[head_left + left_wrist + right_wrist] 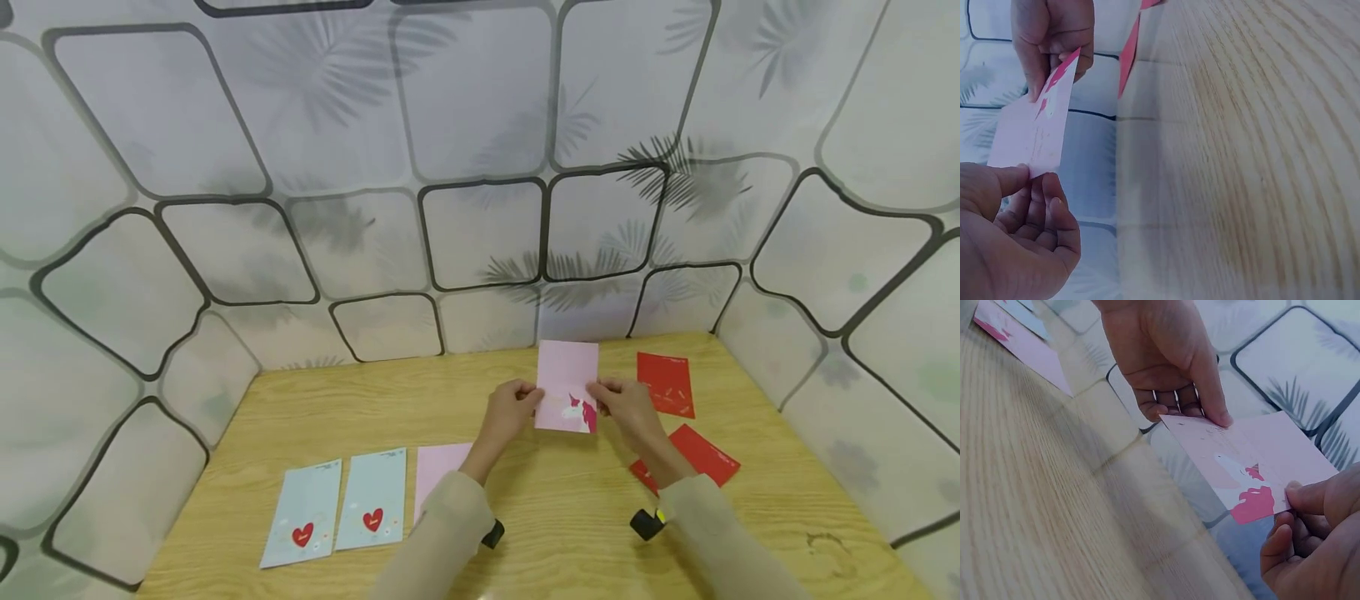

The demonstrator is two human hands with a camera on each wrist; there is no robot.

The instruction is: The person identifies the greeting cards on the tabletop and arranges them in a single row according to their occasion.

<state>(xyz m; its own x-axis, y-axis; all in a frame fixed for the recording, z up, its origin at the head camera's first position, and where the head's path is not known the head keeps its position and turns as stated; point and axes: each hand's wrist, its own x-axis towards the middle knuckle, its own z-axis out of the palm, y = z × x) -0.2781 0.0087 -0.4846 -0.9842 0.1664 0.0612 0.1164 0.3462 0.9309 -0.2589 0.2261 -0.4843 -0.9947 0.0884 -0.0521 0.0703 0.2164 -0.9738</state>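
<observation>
A pink card (564, 379) printed with a white unicorn is held up above the table's far part, between both hands. My left hand (513, 408) pinches its left edge between thumb and fingers. On the opposite edge my right hand (626, 406) pinches it, close to the unicorn's pink mane. The left wrist view shows the card (1030, 134) tilted, with the left thumb on its printed face. In the right wrist view the unicorn print on the card (1244, 481) faces the camera, and both thumbs press its edges.
Two light blue cards with red hearts (302, 512) lie at the table's left. Beside them, another pink card (438, 471) is partly hidden by the left arm. Red cards (666, 383) lie at the right, one partly under the right forearm. Patterned fabric walls (480, 233) enclose the wooden table (360, 404).
</observation>
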